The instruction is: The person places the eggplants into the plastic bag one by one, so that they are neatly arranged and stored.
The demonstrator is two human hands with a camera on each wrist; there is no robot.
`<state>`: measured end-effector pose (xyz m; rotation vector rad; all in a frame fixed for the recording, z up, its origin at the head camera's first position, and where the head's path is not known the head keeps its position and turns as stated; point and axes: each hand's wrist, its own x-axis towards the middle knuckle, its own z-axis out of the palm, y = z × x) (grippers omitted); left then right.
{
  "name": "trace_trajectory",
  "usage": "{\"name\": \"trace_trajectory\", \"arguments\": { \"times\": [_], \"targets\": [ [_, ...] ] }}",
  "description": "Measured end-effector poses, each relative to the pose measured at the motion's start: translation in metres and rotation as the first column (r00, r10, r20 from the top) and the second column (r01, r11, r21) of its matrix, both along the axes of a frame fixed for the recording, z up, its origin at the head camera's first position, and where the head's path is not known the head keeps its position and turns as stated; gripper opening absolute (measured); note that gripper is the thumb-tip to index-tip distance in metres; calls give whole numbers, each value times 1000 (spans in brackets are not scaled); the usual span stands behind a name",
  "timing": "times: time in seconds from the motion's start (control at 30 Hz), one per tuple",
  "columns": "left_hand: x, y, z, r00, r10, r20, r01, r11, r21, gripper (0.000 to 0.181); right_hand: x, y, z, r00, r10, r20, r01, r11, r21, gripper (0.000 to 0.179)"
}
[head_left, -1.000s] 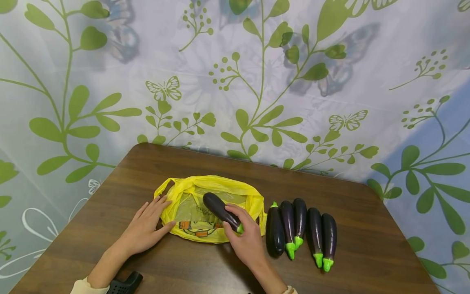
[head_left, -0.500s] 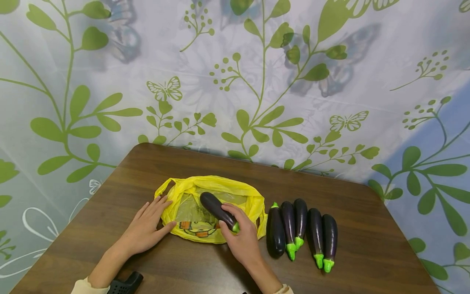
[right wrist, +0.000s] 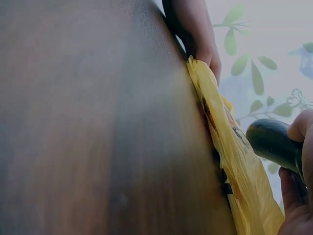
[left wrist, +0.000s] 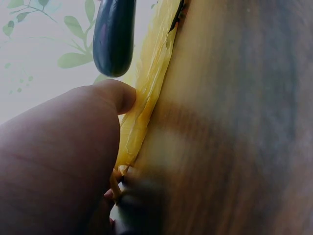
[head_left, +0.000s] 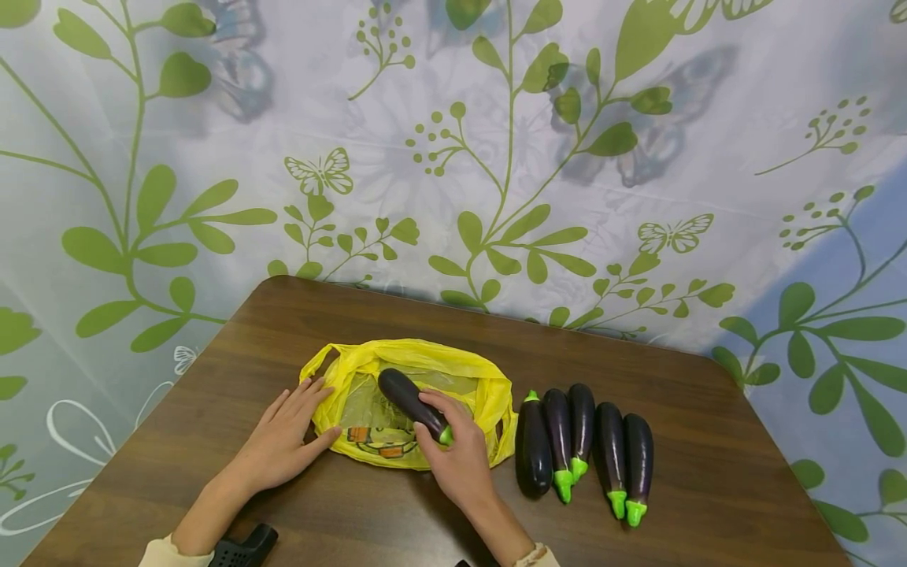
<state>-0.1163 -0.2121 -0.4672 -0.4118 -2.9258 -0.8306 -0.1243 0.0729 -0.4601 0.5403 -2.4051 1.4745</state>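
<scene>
A yellow plastic bag (head_left: 453, 356) lies on the table with its mouth spread wide, a printed picture showing at its near side. My left hand (head_left: 286, 437) rests at the bag's left edge, fingers spread and straight. Over the bag's opening, my right hand (head_left: 457, 457) grips a dark purple eggplant (head_left: 404, 394) near its green stem end. The eggplant slants, its round end toward the back left. In the left wrist view the eggplant (left wrist: 115, 39) hangs above the thumb, and in the right wrist view the fingers (right wrist: 293, 196) and thumb wrap round it.
Several more eggplants (head_left: 534, 449) lie in a row right of the bag, most with green stems toward me. A black device (head_left: 244, 547) sits by the left wrist at the front. The brown wooden table (head_left: 694, 457) meets a leaf-patterned cloth (head_left: 397, 157) at the back.
My right hand has shifted slightly left with the eggplant over the bag's opening. The left hand and the row of eggplants stay in place.
</scene>
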Motion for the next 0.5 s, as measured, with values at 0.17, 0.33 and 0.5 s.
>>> {"name": "trace_trajectory", "arguments": {
  "times": [0.17, 0.33, 0.5],
  "targets": [
    [0, 0, 0, 1000, -1, -1, 1, 1000, 1, 71, -1, -5, -1, 1000, 6, -3, -6, 1000, -6, 41],
    [0, -1, -2, 1000, 0, -5, 0, 1000, -2, 71, -2, -10, -1, 1000, 22, -7, -22, 1000, -18, 40],
    [-1, 0, -2, 1000, -2, -7, 2, 1000, -1, 70, -2, -14, -1, 999, 32, 10, -31, 999, -26, 40]
  ]
}}
